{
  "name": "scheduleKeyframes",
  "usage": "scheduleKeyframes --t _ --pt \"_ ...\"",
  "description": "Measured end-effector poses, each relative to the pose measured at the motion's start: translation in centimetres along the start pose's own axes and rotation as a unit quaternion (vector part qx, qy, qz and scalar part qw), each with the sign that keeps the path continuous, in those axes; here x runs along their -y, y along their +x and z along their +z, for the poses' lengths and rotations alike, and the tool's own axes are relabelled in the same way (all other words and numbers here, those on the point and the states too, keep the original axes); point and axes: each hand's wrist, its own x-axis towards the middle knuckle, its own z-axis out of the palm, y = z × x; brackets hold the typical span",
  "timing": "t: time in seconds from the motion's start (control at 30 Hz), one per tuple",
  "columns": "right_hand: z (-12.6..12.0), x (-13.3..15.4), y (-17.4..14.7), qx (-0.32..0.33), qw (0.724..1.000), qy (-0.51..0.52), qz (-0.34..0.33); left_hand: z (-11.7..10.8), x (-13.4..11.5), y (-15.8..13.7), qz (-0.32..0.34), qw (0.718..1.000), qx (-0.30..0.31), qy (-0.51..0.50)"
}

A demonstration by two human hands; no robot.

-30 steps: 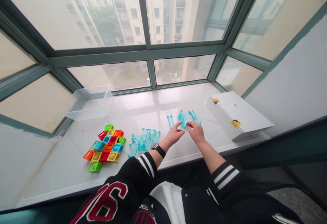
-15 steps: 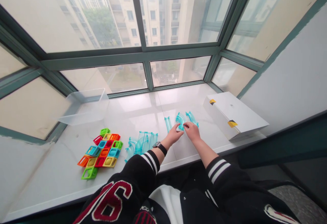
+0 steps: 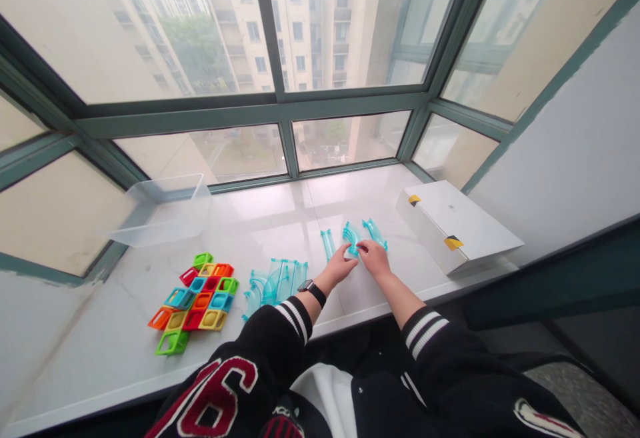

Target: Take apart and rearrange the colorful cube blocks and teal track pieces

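So the left hand (image 3: pixel 341 267) and right hand (image 3: pixel 375 258) are both bare and nearly meeting low over the tabletop (image 3: pixel 260 218), with a see-through teal curved piece (image 3: pixel 351 231) right at the fingertips. On the left, thumb and forefinger stand apart with a visible gap, the forefinger right by the piece's near end. On the right, thumb and forefinger come in close from the other side, but the hand hides whether they're clamped on the plastic, so can't tell there. As for handling, it looks like thin molded plastic, so probably light and stiff, kinda slick on the smooth faces, and not something that squashes. What look like small nubs at the ends would be the fragile bit if somebody really leaned on them. Best hold is likely the side edges near the close end, 1 hand per side, rather than pinching a nub. Position-wise, that near end sits between the 2 hands, and the rest of the curve runs out past the fingers toward the window. Flanking it just beyond the hands are 2 more teal bits: a narrow straight piece (image 3: pixel 327 243) on the left and a slanted piece (image 3: pixel 375 233) on the right, both apart from the curve. Farther off there's a white box (image 3: pixel 470 221) to the right, and a clear tub (image 3: pixel 160 215) way over left by the window frame (image 3: pixel 350 101).
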Motion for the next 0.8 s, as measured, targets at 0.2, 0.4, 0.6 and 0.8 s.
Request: scheduleKeyframes --t 0.2,0.4,0.6,0.8 --pt "0.0 -0.3 0.0 0.006 1.000 -0.005 -0.012 0.0 0.1 0.2 -0.002 1.000 -0.002 -0.001" --pt "-0.3 -0.3 0.1 0.021 0.999 -0.020 -0.022 0.1 0.3 0.3 0.000 1.000 0.001 0.003" --pt "-0.1 -0.6 0.1 0.023 0.999 -0.030 -0.028 0.1 0.7 0.2 0.009 1.000 -0.008 0.025" --pt "0.1 -0.7 0.0 0.024 0.999 -0.040 -0.027 0.1 1.1 0.3 0.014 0.999 -0.014 0.050"
